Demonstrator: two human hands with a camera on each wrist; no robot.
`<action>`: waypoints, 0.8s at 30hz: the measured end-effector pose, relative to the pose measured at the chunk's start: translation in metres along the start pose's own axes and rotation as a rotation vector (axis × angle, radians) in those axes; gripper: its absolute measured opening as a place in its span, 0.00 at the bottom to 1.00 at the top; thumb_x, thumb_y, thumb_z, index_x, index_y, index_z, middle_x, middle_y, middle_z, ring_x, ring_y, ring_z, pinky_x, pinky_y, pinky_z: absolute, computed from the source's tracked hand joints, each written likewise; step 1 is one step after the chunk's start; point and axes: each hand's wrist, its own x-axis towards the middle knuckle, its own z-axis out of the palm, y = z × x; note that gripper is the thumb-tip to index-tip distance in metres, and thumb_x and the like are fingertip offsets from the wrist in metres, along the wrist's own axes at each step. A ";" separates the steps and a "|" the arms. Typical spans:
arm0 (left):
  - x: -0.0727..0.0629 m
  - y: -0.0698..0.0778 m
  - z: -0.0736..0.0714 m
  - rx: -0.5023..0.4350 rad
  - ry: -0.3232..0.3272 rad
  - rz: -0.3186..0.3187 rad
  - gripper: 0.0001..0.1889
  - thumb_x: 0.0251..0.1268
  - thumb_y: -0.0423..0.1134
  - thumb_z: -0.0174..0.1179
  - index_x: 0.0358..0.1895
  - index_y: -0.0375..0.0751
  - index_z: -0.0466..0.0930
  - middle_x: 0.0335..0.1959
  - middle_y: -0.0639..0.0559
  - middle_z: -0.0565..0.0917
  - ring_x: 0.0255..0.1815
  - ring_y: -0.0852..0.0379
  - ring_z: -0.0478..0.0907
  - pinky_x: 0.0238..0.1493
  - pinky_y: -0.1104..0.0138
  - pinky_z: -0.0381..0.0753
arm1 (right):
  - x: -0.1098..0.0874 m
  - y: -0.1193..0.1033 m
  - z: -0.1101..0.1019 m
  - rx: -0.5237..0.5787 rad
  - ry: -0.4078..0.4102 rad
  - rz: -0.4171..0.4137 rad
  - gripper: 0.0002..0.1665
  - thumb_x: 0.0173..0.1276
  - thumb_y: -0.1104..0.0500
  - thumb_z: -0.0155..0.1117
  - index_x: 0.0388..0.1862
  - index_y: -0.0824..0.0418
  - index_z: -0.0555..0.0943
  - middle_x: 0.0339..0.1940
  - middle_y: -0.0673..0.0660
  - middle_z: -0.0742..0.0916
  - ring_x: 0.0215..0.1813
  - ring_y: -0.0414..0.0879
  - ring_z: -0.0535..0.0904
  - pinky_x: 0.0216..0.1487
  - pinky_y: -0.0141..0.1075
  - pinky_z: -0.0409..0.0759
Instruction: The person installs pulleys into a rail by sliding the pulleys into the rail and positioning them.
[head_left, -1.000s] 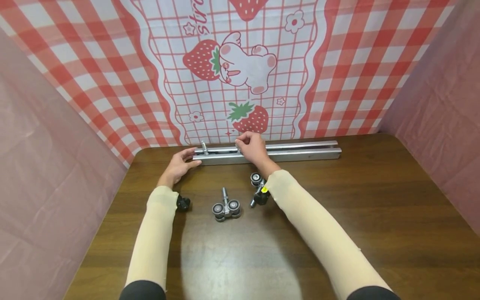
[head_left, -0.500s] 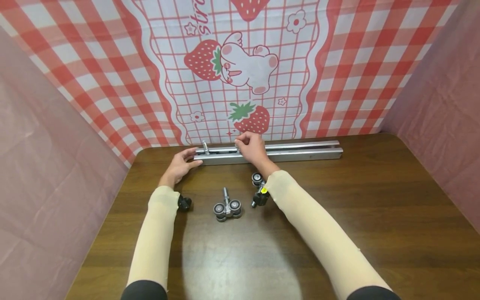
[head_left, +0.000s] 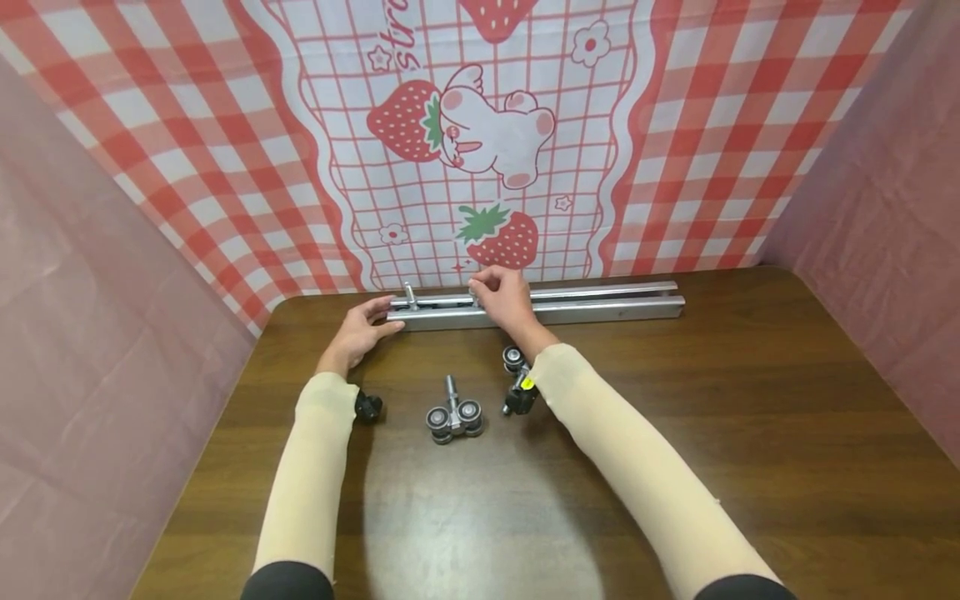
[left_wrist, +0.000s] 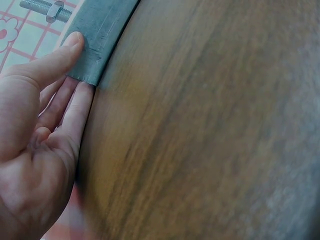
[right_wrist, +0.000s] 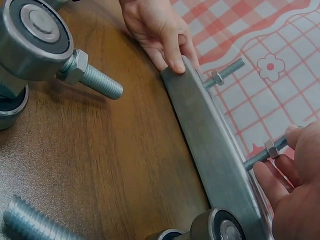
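Observation:
A silver metal track rail [head_left: 600, 312] lies along the back of the table, its slot facing up. My left hand [head_left: 356, 337] grips its left end, thumb [left_wrist: 72, 45] on the front wall and the other fingers around the end and far side. Close to that end, a threaded bolt [right_wrist: 227, 72] with a nut stands up out of the slot. My right hand [head_left: 508, 296], farther along the rail, pinches a second upright bolt [right_wrist: 257, 161] just at its nut. Whatever these bolts are fixed to is hidden inside the rail.
Two four-wheeled roller trolleys with threaded stems lie on the wooden table [head_left: 712, 433]: one trolley [head_left: 453, 419] in the middle, the other [head_left: 513, 360] partly hidden by my right wrist. A red checked strawberry cloth [head_left: 487, 150] hangs right behind the rail.

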 end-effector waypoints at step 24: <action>0.001 -0.001 -0.001 -0.001 -0.001 0.003 0.37 0.83 0.32 0.67 0.89 0.36 0.65 0.88 0.31 0.68 0.92 0.36 0.64 0.92 0.47 0.68 | -0.007 -0.021 -0.012 0.003 0.001 -0.035 0.12 0.80 0.56 0.76 0.55 0.61 0.93 0.51 0.63 0.96 0.49 0.51 0.89 0.51 0.36 0.87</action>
